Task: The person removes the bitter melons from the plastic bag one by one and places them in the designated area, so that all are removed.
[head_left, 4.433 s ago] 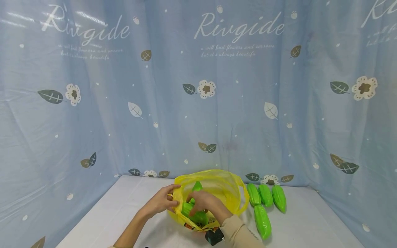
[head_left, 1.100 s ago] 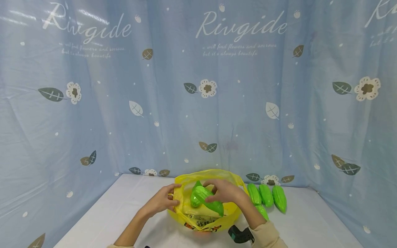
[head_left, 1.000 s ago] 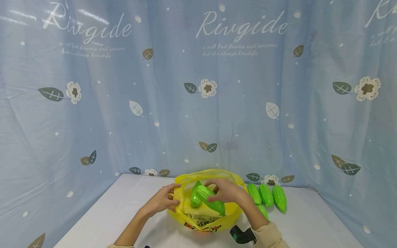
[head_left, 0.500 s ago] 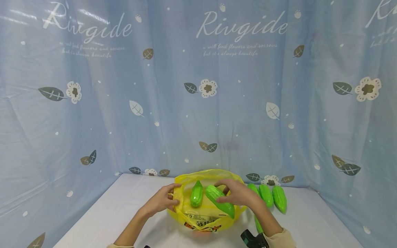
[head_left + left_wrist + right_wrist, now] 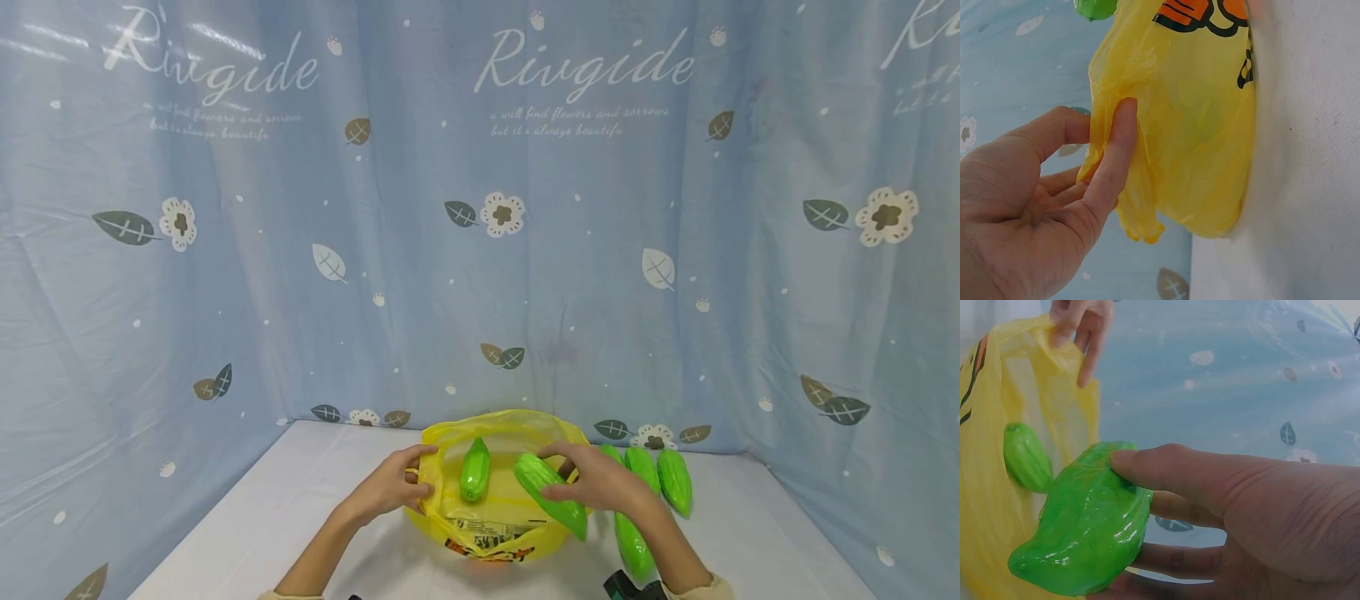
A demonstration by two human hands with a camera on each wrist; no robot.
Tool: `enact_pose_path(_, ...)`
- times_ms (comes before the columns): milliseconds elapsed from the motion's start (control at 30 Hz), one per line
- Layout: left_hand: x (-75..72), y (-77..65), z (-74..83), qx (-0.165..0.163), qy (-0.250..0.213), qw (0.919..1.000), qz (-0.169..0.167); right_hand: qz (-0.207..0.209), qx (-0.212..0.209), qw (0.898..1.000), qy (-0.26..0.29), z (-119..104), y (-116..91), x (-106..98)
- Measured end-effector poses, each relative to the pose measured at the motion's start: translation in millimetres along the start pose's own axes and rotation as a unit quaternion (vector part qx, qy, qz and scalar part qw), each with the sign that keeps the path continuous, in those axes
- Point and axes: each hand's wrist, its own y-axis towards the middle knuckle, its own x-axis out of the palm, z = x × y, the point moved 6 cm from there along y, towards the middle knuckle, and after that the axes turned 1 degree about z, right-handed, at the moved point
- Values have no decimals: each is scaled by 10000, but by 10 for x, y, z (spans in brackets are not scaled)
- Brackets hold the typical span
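A yellow plastic bag (image 5: pixel 423 525) stands with its mouth spread wide. My left hand (image 5: pixel 393 483) pinches the bag's left edge between thumb and fingers; the left wrist view shows the gathered film under the thumb (image 5: pixel 1124 125). My right hand (image 5: pixel 600 483) grips a glossy green ridged vegetable, like a toy bitter melon (image 5: pixel 551 497), above the bag's right side, its pointed tip toward the front. The right wrist view shows the thumb on top of this bitter melon (image 5: pixel 1085 525) and fingers beneath. Another green bitter melon (image 5: pixel 475 473) lies inside the bag.
Right of the bag, several similar green bitter melons lie on the white table, among them one at the far right (image 5: pixel 676 483) and one nearer the front (image 5: pixel 632 546), partly behind my right forearm. A blue patterned curtain (image 5: pixel 570 250) surrounds the table at the back and sides.
My right hand has lifted the bitter melon from inside the bag and carried it rightward to the bag's right rim. The left hand keeps its hold on the left edge.
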Motion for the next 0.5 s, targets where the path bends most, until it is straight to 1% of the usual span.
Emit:
enact_pose_path(267, 12, 14, -11, 1, 77, 10000, 17, 26, 253, 9996, 76, 97, -108, -79)
enact_pose_path(500, 3, 5, 2, 3, 56, 10000, 50, 138, 187, 9997, 27, 159, -195, -130)
